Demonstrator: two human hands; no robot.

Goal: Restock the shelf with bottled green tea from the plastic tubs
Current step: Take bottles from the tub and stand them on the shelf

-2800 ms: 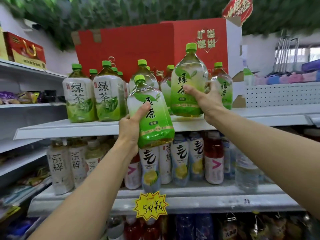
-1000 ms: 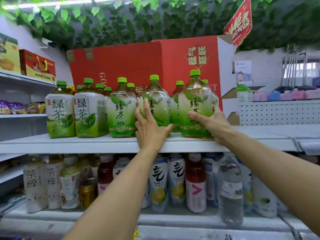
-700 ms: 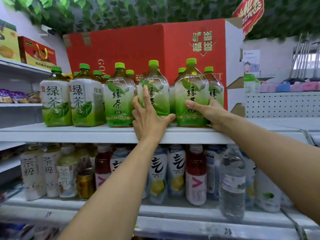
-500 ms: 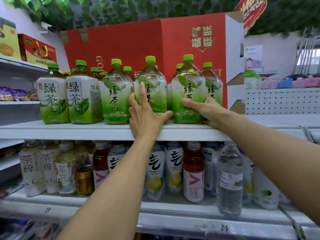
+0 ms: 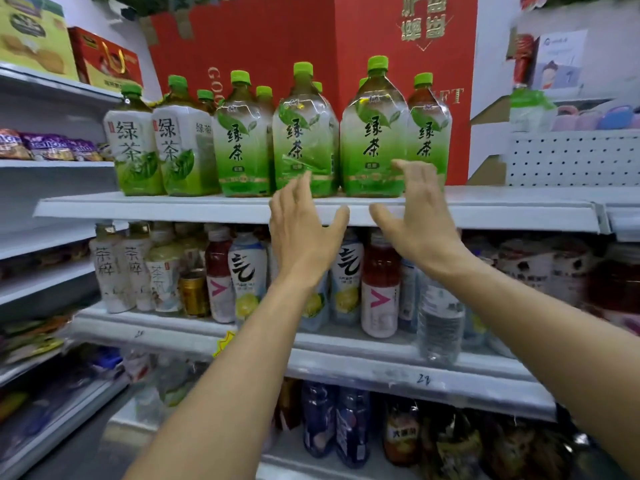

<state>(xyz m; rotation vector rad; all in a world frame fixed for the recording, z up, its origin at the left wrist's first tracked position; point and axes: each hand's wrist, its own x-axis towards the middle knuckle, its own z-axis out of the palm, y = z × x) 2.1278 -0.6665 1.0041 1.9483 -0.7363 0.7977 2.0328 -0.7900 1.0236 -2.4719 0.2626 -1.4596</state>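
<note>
Fingers of my left hand point(image 5: 301, 233) spread and straight, gripping nothing, tips just near of the green tea bottle point(image 5: 304, 133) standing on the shelf point(image 5: 145, 209); that bottle lies directly beyond them, a little up. Right hand point(image 5: 415, 216): likewise unclenched and empty, fingertips at the base of the neighbouring bottle point(image 5: 374, 133), contact unclear. Both bottles upright, long axis vertical, green caps up, labels facing me. I judge each hand equally near its own bottle; tubs not in view.
</note>
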